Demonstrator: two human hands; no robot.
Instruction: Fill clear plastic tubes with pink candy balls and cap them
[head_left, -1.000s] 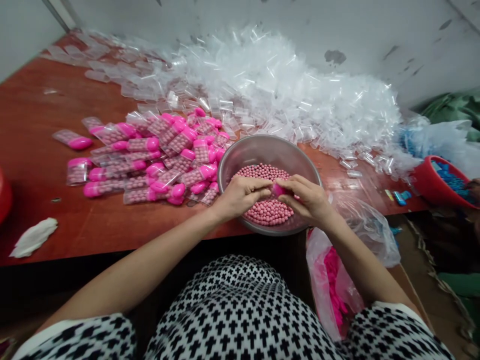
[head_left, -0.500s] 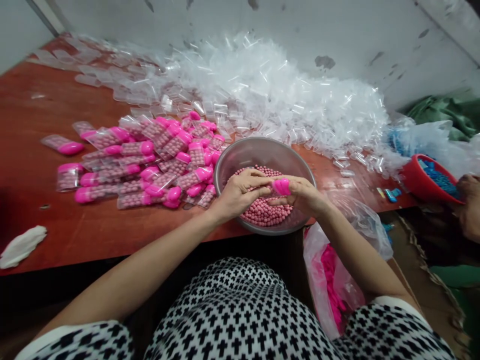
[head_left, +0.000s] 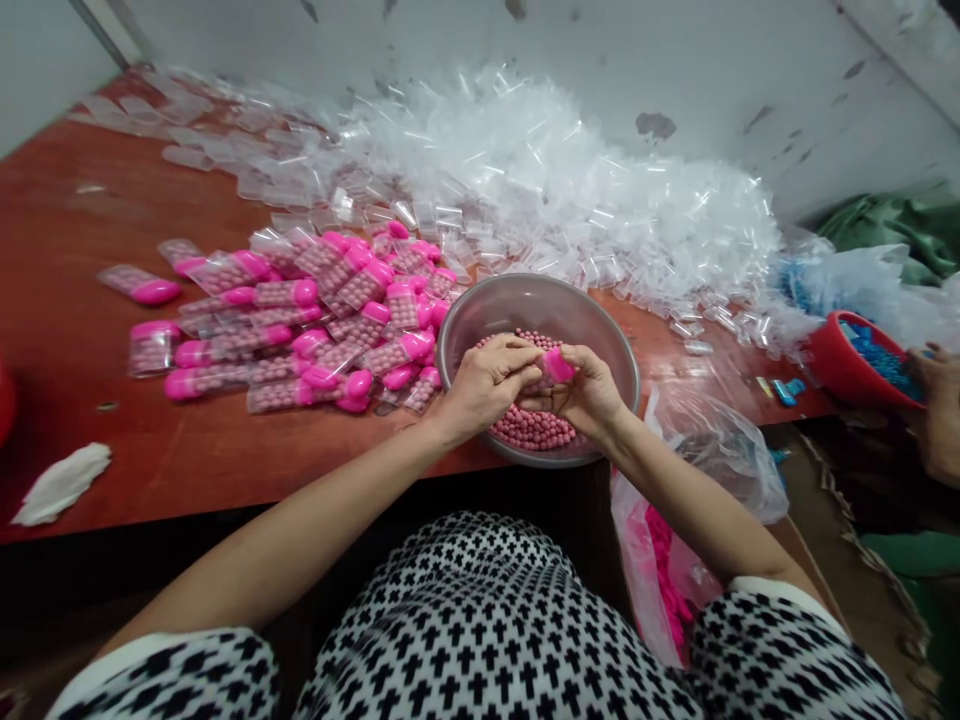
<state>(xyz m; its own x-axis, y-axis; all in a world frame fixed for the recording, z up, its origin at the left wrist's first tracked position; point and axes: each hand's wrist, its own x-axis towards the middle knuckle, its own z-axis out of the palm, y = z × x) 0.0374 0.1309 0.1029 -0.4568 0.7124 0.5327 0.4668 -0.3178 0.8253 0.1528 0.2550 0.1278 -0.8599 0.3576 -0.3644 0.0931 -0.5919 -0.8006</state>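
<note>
Both hands are meeting over the steel bowl [head_left: 525, 300], which is sitting at the near edge of the red-brown tabletop [head_left: 90, 260]. The left hand [head_left: 484, 385] is curling its fingers around something small, though what its grip is pinching I cannot tell. The right hand [head_left: 589, 392] is clamping a bright pink cap [head_left: 559, 366] between thumb and fingers, right against the left hand's fingertips. Below them, round matte pink beads [head_left: 529, 430] are lying heaped in the bowl's near half, the far wall shining smooth and bare. Just left of the bowl, filled tubes [head_left: 300, 320] are lying in a loose pile, each one clear plastic packed with beads and closed by a glossy pink cap. Behind the bowl, a big drift of empty clear tubes [head_left: 540, 170] is spreading along the wall. Near right, a thin plastic bag [head_left: 675, 530] is hanging below the tabletop edge with pink caps inside. Far right, a red basin [head_left: 840, 360] is holding blue pieces, another person's hand [head_left: 937, 400] beside it.
</note>
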